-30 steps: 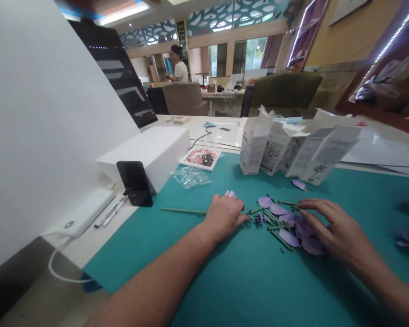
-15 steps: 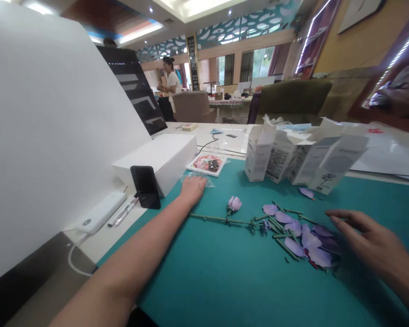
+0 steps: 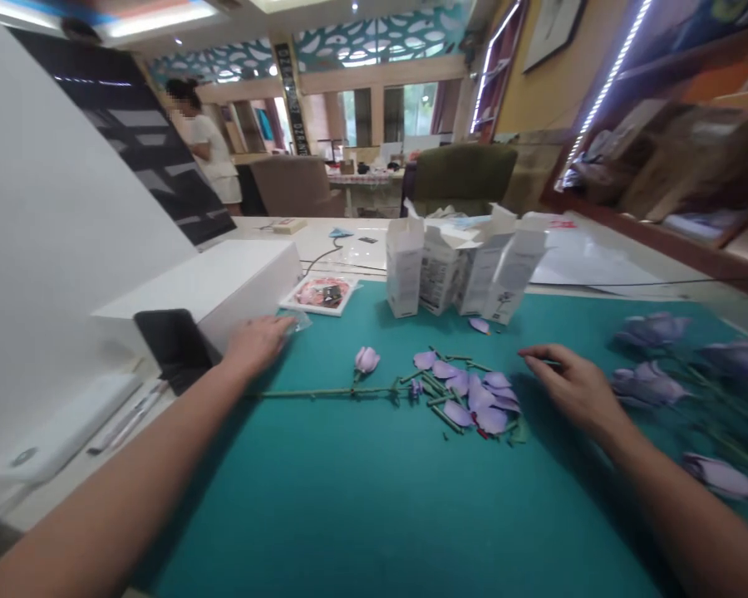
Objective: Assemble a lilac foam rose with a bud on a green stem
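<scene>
My left hand rests low over the left part of the mat, fingers bent down on a crumpled clear plastic wrapper. Some motion blur softens its fingers. To the right, my right hand hovers beside a heap of loose purple petals, its thumb and forefinger slightly apart and nothing visible between them. Short green stem pieces lie among the petals. Between the hands a long green stem lies flat, with a pale purple flower bud just above it.
Several opened white boxes stand at the mat's back. A white-framed tray lies left of them. Assembled purple flowers spread at the right. A black phone leans by a white box. A person stands in the background.
The view has turned right, bringing the purple flowers into sight. My left hand has slid left relative to the tray, the wrapper with it. My right hand remains near the petals.
</scene>
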Demonstrator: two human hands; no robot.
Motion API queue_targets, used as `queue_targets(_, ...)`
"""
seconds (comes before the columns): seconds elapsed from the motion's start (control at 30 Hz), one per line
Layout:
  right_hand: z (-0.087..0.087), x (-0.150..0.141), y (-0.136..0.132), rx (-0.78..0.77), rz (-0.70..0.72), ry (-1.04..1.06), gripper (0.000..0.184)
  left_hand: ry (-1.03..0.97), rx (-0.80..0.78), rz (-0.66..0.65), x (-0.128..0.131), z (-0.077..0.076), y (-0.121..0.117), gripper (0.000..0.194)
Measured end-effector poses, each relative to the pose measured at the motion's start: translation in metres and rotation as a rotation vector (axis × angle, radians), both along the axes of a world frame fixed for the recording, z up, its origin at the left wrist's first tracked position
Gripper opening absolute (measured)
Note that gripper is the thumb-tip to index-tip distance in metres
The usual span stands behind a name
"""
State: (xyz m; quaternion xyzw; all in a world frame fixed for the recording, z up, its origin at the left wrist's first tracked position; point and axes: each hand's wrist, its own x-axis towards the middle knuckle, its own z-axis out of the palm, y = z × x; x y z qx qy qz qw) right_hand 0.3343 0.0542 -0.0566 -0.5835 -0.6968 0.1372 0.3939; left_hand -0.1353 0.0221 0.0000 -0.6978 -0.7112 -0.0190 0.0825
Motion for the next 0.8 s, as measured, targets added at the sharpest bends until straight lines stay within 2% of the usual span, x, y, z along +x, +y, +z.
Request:
queue_targets(0.13,-0.002,0.004,0.006,-0.037,0.018,-0.039,0.035,0.041,-0.122,0.028,0.005,-0.004,-0.001,0.066)
queue_targets(0.2,-0.002,0.003,0.010,-0.081,0.051,-0.087,0.034,0.069,-0.081,-0.009,0.014,-0.002,-0.004,0.068)
queue_targets(0.33,-0.003,-0.005,0.020,-0.156,0.116,-0.151,0.028,0.041,0.062,-0.191,0.045,0.003,-0.011,0.059)
queue_targets(0.53,-0.004,-0.014,0.028,-0.275,0.156,-0.243,0.019,-0.050,-0.007,-0.364,0.099,0.000,-0.027,0.028)
queue_targets(0.67,-0.006,-0.014,0.028,-0.295,0.152,-0.277,0.011,-0.025,-0.075,-0.402,0.124,-0.009,-0.036,0.022)
queue_targets(0.8,-0.008,-0.013,0.026,-0.291,0.185,-0.261,0.005,0.031,-0.088,-0.389,0.137,-0.015,-0.034,0.022)
